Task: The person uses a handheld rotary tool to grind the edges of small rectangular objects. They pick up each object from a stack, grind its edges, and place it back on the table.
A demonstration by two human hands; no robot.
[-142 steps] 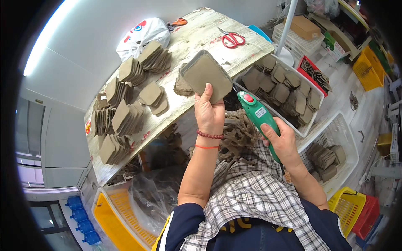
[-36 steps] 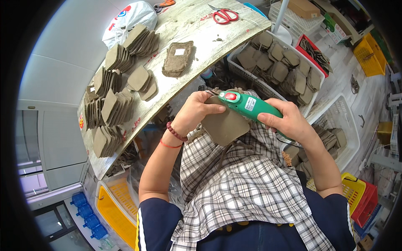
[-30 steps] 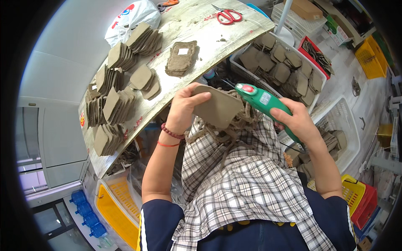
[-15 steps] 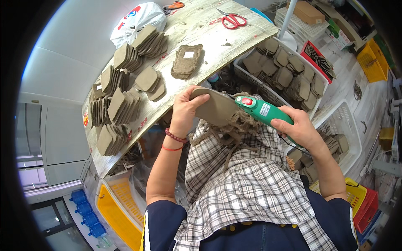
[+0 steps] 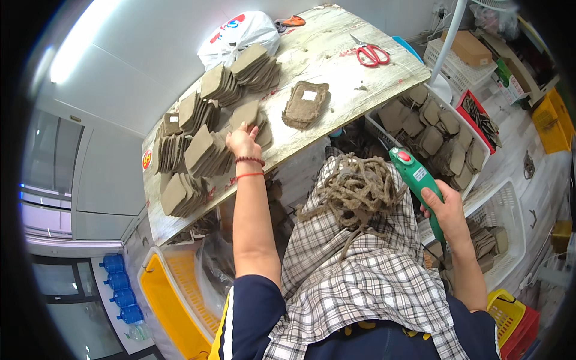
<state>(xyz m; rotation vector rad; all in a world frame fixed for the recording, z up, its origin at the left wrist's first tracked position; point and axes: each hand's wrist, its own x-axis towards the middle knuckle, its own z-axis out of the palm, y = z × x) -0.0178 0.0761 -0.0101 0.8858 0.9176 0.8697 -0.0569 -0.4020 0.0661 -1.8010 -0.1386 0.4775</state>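
Observation:
My left hand (image 5: 243,143) reaches over the table to a small pile of flat brown pads with rounded corners. Its fingers are at the near edge of the top pad (image 5: 245,113) and appear to pinch it; part of the grip is hidden. In my right hand (image 5: 443,207) is a green handheld electric cutter (image 5: 419,176) with a red switch, held away from any pad. A tangled heap of brown trimmed strips (image 5: 360,189) lies on the checked apron (image 5: 360,270) over my lap.
More pad stacks (image 5: 207,153) crowd the left of the table (image 5: 354,81). Red-handled scissors (image 5: 373,56), a labelled pad (image 5: 306,103) and a white plastic bag (image 5: 240,39) lie there too. At right stands a pad-filled basket (image 5: 474,129); a yellow-lined bin (image 5: 162,294) is lower left.
My left hand has carried the pad from above my lap to the pile on the table. My right hand has drawn the cutter right and down, uncovering the strips. The view has shifted.

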